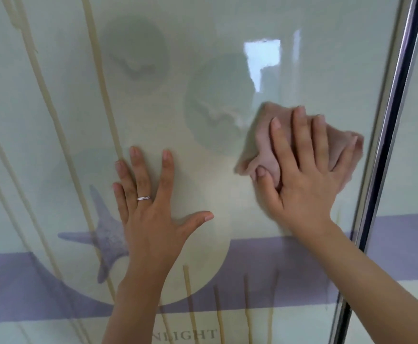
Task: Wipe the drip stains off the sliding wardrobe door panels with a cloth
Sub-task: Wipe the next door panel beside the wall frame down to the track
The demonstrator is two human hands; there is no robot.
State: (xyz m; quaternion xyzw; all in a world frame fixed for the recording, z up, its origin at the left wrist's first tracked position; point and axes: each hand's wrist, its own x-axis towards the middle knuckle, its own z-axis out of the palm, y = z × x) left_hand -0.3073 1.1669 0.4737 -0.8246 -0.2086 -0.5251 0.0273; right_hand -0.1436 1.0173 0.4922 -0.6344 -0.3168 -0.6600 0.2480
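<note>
A glossy pale-green wardrobe door panel [203, 26] fills the view, printed with circles, a purple band and a starfish. Several long cream drip stains [98, 70] run down its left part, and shorter ones [189, 289] sit low in the middle. My right hand [302, 175] presses a crumpled pink cloth [265, 137] flat against the panel near its right edge, fingers spread over it. My left hand [148, 209], wearing a ring, lies flat on the glass with fingers apart, holding nothing, just right of a drip line.
A shiny chrome frame strip [389, 135] runs down the right side, dividing this panel from the neighbouring panel [416, 170]. A bright window reflection [262, 55] shows on the upper glass.
</note>
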